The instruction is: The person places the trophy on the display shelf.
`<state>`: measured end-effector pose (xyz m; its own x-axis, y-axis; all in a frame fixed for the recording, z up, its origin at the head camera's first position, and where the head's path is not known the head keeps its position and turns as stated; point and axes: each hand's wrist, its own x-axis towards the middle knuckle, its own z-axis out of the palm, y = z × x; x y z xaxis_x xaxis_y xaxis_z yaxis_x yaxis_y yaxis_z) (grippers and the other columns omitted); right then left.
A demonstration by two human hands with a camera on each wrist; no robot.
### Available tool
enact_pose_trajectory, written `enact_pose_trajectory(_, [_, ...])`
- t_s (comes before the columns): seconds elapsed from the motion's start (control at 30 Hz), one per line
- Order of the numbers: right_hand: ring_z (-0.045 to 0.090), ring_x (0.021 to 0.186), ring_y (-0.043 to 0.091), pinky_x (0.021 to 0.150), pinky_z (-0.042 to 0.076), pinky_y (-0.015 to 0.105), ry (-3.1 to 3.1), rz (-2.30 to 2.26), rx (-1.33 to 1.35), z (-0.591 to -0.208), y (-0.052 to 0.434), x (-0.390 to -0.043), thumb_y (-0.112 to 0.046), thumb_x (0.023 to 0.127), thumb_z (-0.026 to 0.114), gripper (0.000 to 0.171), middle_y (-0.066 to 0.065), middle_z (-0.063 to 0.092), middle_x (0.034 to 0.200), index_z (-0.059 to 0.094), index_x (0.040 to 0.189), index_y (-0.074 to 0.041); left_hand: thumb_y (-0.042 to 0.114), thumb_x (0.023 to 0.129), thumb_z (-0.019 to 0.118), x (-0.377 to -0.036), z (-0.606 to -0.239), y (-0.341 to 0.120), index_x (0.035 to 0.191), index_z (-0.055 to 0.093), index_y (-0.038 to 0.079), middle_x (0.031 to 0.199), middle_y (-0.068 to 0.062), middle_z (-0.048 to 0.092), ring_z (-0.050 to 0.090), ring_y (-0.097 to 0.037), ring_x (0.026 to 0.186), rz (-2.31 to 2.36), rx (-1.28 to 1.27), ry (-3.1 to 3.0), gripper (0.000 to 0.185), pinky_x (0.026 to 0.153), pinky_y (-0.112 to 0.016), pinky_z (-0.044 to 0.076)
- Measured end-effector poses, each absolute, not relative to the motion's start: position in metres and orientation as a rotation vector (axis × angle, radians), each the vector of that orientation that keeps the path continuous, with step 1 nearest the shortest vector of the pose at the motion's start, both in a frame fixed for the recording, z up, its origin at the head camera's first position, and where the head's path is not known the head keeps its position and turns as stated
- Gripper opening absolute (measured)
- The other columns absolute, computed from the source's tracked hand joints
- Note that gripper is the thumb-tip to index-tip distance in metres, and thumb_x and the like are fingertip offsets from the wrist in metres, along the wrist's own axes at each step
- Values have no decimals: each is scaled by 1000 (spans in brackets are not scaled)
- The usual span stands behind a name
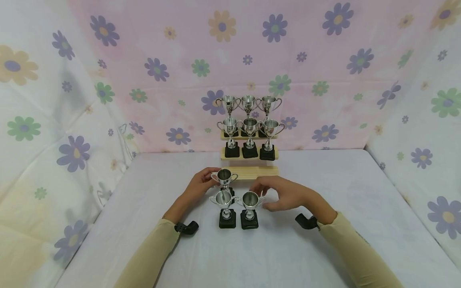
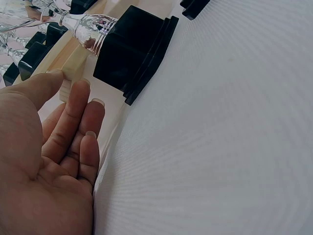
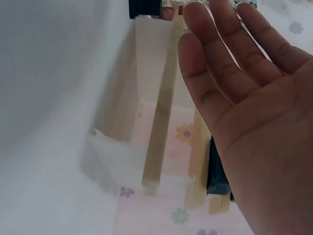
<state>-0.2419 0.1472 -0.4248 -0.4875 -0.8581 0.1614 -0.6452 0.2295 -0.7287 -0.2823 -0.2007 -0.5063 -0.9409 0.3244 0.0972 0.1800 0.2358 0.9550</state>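
My left hand reaches to the left end of the bottom plank of a stepped wooden rack. In the left wrist view its thumb meets the plank's end and the other fingers extend loosely. Close beside it stands a silver trophy cup with two handles and a black base. Two more cups, a left one and a right one, stand upright in front. My right hand hovers behind the front right cup, fingers extended and holding nothing; in the right wrist view its fingertips overlap the plank.
Three trophies stand in a row on the rack's middle step, and three others on the top step behind. A white cloth covers the table. Flowered fabric hangs at the back and sides.
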Motion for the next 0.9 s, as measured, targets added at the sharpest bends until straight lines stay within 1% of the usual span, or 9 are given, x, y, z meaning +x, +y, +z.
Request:
enact_pose_trajectory(0.07, [64, 109, 15, 96, 55, 39, 2231, -1083, -1434, -427, 144, -239, -15, 91, 82, 47, -6, 67, 121, 62, 132, -19, 12, 104, 69, -282, -506, -201, 147, 60, 9, 117, -10, 78, 72, -13, 100, 1801, 482, 2374, 43, 91, -25, 53])
enact_pose_trajectory(0.17, [63, 109, 11, 97, 55, 38, 2258, -1060, -1455, -430, 138, -236, -23, 89, 87, 48, -9, 66, 119, 63, 130, -19, 12, 104, 69, -280, -506, -201, 147, 60, 8, 117, -10, 78, 72, -14, 101, 1796, 481, 2376, 44, 91, -25, 53])
enact_pose_trajectory(0.3, [62, 108, 9, 98, 54, 37, 2285, -1038, -1455, -436, 130, -232, -30, 88, 88, 45, -12, 66, 115, 64, 125, -21, 12, 104, 69, -280, -507, -202, 147, 59, 8, 118, -12, 78, 72, -16, 101, 1805, 483, 2373, 44, 91, -25, 54])
enact_pose_trajectory(0.4, [61, 103, 8, 94, 55, 36, 2313, -1013, -1465, -439, 125, -231, -34, 90, 86, 41, -13, 65, 110, 64, 121, -21, 12, 105, 69, -280, -508, -202, 147, 60, 8, 119, -12, 78, 72, -17, 102, 1812, 488, 2370, 44, 91, -26, 54])
enact_pose_trajectory(0.47, [61, 99, 7, 91, 55, 35, 2329, -1005, -1478, -442, 123, -231, -34, 91, 85, 38, -13, 65, 108, 64, 119, -21, 12, 105, 69, -281, -509, -202, 147, 59, 7, 120, -12, 77, 72, -17, 103, 1816, 495, 2362, 44, 92, -27, 54])
enact_pose_trajectory(0.57, [61, 95, 6, 88, 55, 33, 2331, -1023, -1479, -445, 122, -230, -30, 91, 85, 33, -14, 65, 103, 64, 115, -21, 13, 105, 69, -281, -508, -202, 147, 59, 7, 121, -12, 77, 73, -18, 103, 1817, 499, 2357, 44, 93, -28, 54])
enact_pose_trajectory(0.7, [62, 94, 6, 87, 55, 33, 2325, -1068, -1475, -447, 119, -230, -23, 90, 85, 30, -14, 65, 99, 64, 111, -21, 13, 105, 69, -281, -506, -201, 147, 59, 7, 120, -11, 77, 72, -16, 103, 1813, 492, 2362, 44, 92, -26, 54])
enact_pose_trajectory(0.9, [62, 94, 7, 88, 55, 33, 2344, -1099, -1472, -450, 117, -230, -19, 90, 85, 29, -13, 66, 99, 65, 111, -21, 13, 105, 69, -282, -504, -201, 147, 60, 8, 118, -11, 78, 71, -13, 100, 1804, 488, 2368, 43, 90, -24, 53])
